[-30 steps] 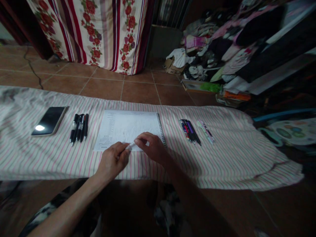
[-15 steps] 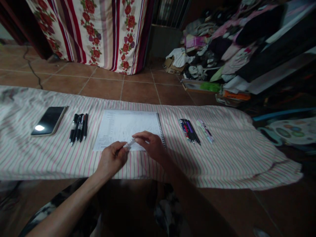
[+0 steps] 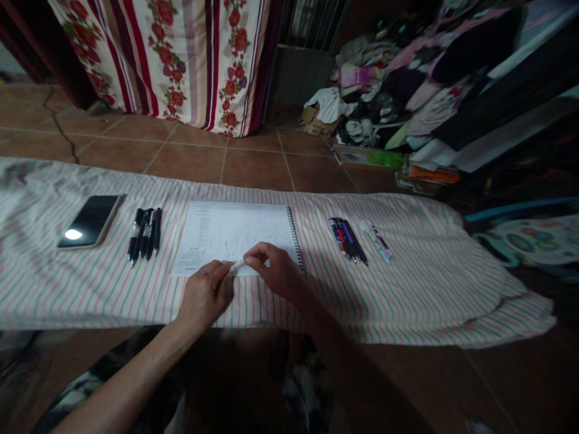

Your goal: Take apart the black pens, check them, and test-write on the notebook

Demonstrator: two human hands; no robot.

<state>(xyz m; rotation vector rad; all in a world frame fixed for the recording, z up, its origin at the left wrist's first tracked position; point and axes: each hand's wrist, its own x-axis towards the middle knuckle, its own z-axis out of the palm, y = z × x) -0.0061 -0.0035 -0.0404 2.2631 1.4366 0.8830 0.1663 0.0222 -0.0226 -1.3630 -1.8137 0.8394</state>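
A pink-and-green striped cloth (image 3: 407, 283) covers a low counter that stands on a floor of brown terracotta tiles (image 3: 253, 163). Behind it hangs a red-flowered striped curtain (image 3: 181, 54), and a heap of clothes and boxes (image 3: 398, 102) fills the right side of the room. On the cloth lie a dark smartphone (image 3: 90, 220), a row of black pens (image 3: 145, 233), an open spiral-bound notebook with white printed pages (image 3: 235, 232), and a cluster of coloured pens (image 3: 348, 240) beside a pale patterned pen (image 3: 376, 240).

Both forearms reach in from below and meet at the near edge of the notebook. The left hand (image 3: 205, 295) and the right hand (image 3: 277, 270) each have their grip pinched on one end of a small white pen (image 3: 237, 265), held just above the page.
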